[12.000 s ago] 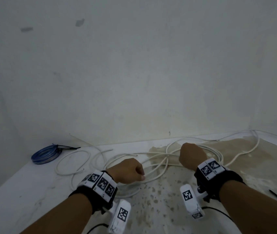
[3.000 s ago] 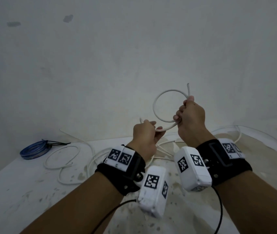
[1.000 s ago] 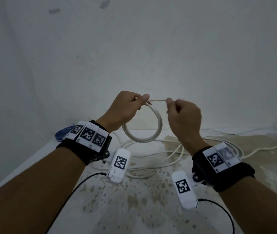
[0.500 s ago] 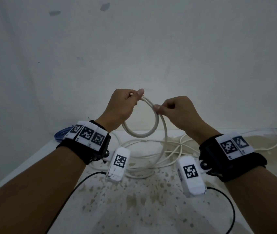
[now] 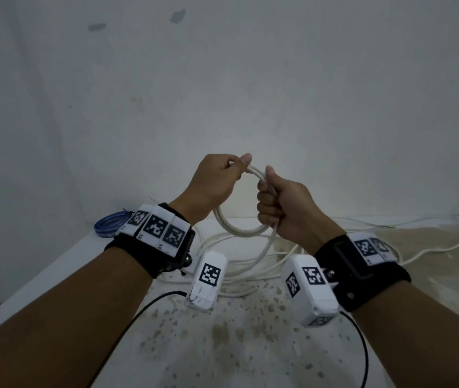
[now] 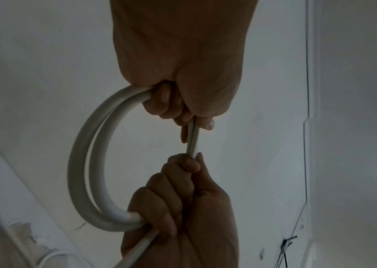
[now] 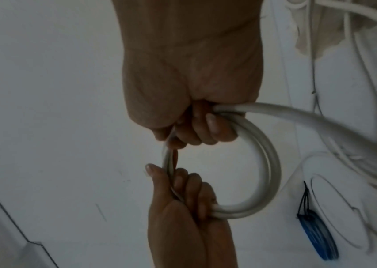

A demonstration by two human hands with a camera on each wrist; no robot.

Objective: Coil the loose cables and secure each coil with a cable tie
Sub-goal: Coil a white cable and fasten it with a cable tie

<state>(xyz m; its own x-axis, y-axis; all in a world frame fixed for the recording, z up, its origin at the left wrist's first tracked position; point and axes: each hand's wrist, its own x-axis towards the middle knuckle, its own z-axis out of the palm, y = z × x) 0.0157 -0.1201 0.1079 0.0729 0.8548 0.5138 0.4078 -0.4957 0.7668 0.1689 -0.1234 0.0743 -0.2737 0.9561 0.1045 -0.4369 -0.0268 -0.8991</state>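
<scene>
The right hand (image 5: 284,208) has closed into a full fist around the near side of the white coil (image 5: 239,229), where half a second ago it only pinched the incoming strand; the left hand (image 5: 217,180) grips the coil's top, thumb over the strands. A second turn is now seated, so coiling is under way but early. Most cable (image 5: 250,275) still lies loose mid-desk (image 5: 41,284), and no tie is fitted yet.

2 hands (image 5: 217,180) (image 5: 284,203), 1 white cable (image 5: 239,231), 1 blue coil (image 5: 109,224), 2 wrist cameras (image 5: 208,281) (image 5: 311,289).
</scene>
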